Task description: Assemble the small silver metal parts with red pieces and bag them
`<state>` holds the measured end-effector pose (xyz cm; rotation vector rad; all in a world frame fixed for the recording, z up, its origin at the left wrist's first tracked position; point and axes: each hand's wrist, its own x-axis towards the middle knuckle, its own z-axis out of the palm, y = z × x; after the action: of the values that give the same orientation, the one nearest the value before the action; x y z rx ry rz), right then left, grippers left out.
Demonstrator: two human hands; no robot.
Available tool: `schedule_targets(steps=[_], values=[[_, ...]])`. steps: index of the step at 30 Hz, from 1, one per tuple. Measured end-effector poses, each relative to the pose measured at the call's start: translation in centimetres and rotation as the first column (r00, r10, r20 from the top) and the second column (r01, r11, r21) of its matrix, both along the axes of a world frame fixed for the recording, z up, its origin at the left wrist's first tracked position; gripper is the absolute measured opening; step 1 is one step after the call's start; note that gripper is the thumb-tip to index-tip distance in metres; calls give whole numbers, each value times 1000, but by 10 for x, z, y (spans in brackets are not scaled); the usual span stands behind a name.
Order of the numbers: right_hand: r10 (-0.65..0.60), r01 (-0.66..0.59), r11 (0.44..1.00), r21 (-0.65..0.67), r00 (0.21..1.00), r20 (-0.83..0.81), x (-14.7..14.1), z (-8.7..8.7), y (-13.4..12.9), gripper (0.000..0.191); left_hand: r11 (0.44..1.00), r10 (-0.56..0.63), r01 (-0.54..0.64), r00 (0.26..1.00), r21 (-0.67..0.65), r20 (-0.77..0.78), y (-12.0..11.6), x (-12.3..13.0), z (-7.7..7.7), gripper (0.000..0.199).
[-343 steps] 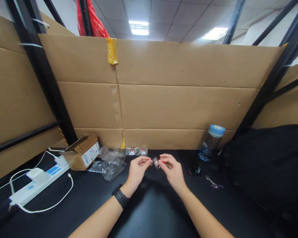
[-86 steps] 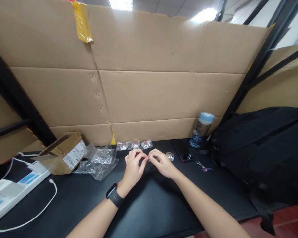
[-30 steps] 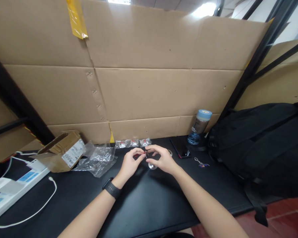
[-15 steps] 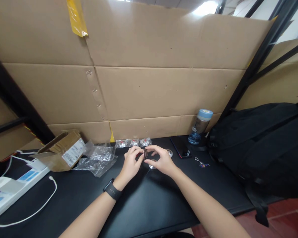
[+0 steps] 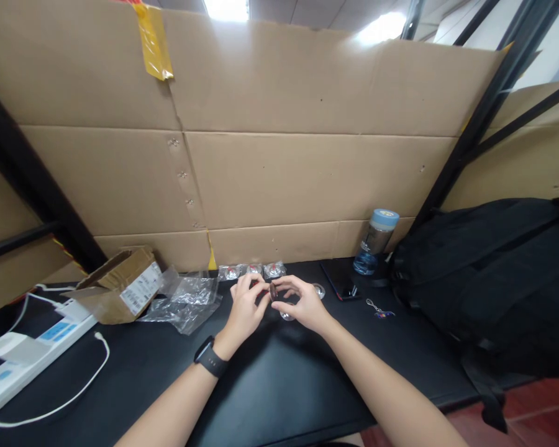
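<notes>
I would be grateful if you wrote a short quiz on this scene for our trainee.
1. True or false: the bottle has a blue lid.

2. Multiple choice: what is between the fingertips of the left hand and the right hand?
A) the phone
B) the disc
C) the cable

3. Count: how many clear packets lie in a row along the foot of the cardboard?

Key:
1. True.
2. B.
3. Three.
</notes>
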<state>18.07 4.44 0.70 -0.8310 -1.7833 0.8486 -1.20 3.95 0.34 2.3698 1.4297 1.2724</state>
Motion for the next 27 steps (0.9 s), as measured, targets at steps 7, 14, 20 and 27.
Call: schedule_targets(steps=[7,14,20,27], values=[[1,-2,999,-39,1000,-23,-2,-7,3,52,1000,-2,2,999,-5,36,-3,4,0,12],[-9,-1,998,68,988,153,6,5,2,20,998,33,-34,999,61,13,-4,4,0,10],[-11,-34,983,179,968,249,7,9,0,25,996,32,-31,999,87,-6,-5,5,-1,10],[-98,37,978,206,950,296,5,-2,4,18,997,49,-49,999,54,3,-6,5,2,11]])
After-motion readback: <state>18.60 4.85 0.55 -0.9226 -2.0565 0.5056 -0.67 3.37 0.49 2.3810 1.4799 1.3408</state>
